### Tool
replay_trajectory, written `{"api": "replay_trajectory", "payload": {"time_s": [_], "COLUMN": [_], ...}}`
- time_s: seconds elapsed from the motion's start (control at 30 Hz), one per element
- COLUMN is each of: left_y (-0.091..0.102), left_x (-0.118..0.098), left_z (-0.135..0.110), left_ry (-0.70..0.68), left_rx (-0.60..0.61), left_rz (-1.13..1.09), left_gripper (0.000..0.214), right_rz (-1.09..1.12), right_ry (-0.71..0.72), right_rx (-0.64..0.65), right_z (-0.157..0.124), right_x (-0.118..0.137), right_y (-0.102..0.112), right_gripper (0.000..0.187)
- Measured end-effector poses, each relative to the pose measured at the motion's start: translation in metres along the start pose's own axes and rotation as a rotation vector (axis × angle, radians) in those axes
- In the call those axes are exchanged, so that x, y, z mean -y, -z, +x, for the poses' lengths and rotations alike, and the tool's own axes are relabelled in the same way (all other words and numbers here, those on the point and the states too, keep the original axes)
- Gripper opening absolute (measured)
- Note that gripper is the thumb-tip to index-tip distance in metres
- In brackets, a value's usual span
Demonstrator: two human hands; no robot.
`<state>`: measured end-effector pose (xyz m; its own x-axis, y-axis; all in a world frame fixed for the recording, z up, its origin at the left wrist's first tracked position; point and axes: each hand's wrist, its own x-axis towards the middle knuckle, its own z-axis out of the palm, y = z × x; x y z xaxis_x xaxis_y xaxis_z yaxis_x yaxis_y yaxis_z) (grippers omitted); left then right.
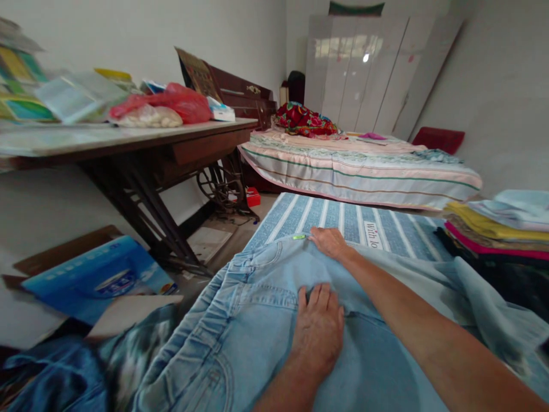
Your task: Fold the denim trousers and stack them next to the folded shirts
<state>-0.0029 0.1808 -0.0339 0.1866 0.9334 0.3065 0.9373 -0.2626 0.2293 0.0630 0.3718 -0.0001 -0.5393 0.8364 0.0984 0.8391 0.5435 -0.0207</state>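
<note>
A pair of light blue jeans [253, 320] lies spread over a blue striped sheet [317, 214] in front of me. My left hand [318, 331] rests flat on the denim, palm down, fingers stretched out together. My right hand [329, 241] reaches farther out to the jeans' far edge, its fingers curled down onto the fabric beside a small green object [299, 236]. Whether the right fingers pinch the cloth is hidden.
A stack of folded clothes [497, 229] sits at the right. A dark treadle sewing table [141, 149] with bags and papers on top stands at the left, a blue box [98, 280] beneath it. A made bed [360, 163] and white wardrobe [364, 68] lie beyond.
</note>
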Motion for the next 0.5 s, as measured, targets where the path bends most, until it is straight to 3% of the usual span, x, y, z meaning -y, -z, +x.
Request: {"api": "replay_trajectory", "payload": {"time_s": [0.13, 0.33, 0.5], "left_y": [0.002, 0.008, 0.011], "left_x": [-0.001, -0.001, -0.002], "left_z": [0.001, 0.004, 0.005], "left_ry": [0.025, 0.047, 0.058], "left_rx": [0.056, 0.147, 0.183], "left_rz": [0.014, -0.020, -0.025], "left_gripper": [0.038, 0.042, 0.043], "right_rz": [0.027, 0.131, 0.188], "right_ry": [-0.020, -0.002, 0.022], "right_rx": [-0.003, 0.086, 0.152], "right_z": [0.001, 0.012, 0.017], "right_x": [-0.003, -0.024, -0.033], "right_y": [-0.008, 0.001, 0.004], "right_gripper": [0.032, 0.039, 0.027]}}
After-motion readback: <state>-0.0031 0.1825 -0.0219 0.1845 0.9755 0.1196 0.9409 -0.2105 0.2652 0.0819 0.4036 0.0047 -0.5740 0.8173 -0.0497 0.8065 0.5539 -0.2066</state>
